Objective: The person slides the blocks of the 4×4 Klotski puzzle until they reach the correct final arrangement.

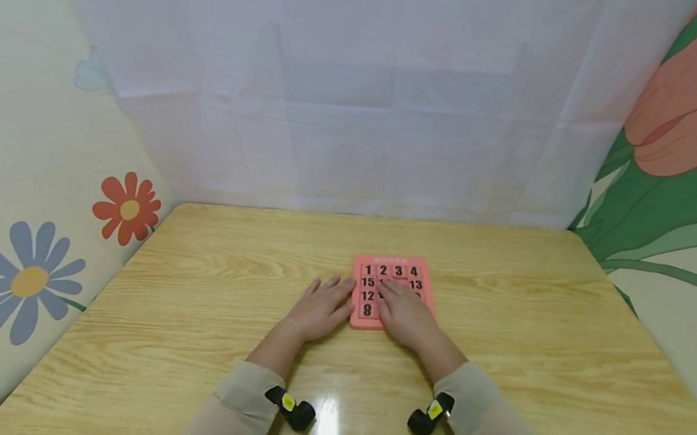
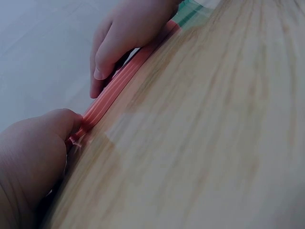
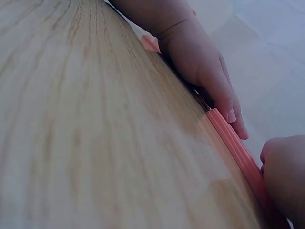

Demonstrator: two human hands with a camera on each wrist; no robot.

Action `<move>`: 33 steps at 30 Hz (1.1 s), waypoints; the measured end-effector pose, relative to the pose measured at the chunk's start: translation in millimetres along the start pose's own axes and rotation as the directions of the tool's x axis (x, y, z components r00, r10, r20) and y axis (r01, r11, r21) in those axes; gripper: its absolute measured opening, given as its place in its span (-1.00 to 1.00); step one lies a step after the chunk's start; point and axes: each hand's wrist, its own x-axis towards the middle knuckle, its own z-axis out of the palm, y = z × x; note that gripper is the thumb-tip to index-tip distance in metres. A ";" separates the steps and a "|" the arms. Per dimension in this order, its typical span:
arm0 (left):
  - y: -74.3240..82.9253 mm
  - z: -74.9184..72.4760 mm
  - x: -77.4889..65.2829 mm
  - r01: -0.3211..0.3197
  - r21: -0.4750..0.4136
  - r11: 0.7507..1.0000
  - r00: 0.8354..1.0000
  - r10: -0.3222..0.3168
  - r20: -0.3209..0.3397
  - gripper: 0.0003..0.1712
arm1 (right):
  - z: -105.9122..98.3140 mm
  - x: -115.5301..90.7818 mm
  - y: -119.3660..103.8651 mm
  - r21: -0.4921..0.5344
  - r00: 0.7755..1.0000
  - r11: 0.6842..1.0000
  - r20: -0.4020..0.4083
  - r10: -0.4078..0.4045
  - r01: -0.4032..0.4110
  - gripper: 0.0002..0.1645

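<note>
A pink sliding number puzzle (image 1: 366, 324) lies flat on the wooden table, its top row reading 1, 2, 3, 4. Against its left edge rests my left hand (image 1: 319, 310), fingers fairly straight and thumb at the side of the frame. My right hand (image 1: 408, 314) lies over the puzzle's right part, fingertips on the middle tiles, covering several numbers. Down the left column 15, 12 and 8 show, with 13 at the right. From the left wrist view, the puzzle's ridged pink side (image 2: 112, 95) runs between both hands.
The wooden table (image 1: 232, 257) reaches back to a white cloth (image 1: 389, 147). Flower-patterned panels (image 1: 30, 281) flank it on both sides. A black camera (image 1: 297, 412) sits on the left wrist, another (image 1: 426, 422) on the right.
</note>
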 end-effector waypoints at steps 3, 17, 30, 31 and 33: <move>-0.4 0.1 0.0 0.000 0.003 1.000 1.000 0.000 0.001 -0.32 | 0.1 -0.1 -0.1 0.003 1.000 1.000 0.006 0.010 -0.010 -0.42; 2.4 -1.6 -0.1 0.005 -0.004 1.000 1.000 -0.005 0.008 -0.32 | -3.6 -6.3 12.1 0.037 0.999 0.999 -0.022 0.027 -0.026 -0.43; 0.6 -0.1 0.2 -0.002 -0.002 1.000 1.000 0.002 0.002 -0.32 | -5.5 -10.6 19.4 0.032 0.999 0.999 -0.040 0.018 -0.017 -0.43; 0.7 -0.1 0.1 -0.003 -0.004 1.000 1.000 0.003 0.001 -0.32 | -5.4 -10.4 19.8 0.030 0.999 0.999 -0.041 0.018 -0.017 -0.44; 1.1 -0.1 0.2 -0.003 -0.004 1.000 1.000 0.003 0.000 -0.32 | -5.4 -10.7 20.4 0.026 0.999 1.000 -0.040 0.019 -0.018 -0.44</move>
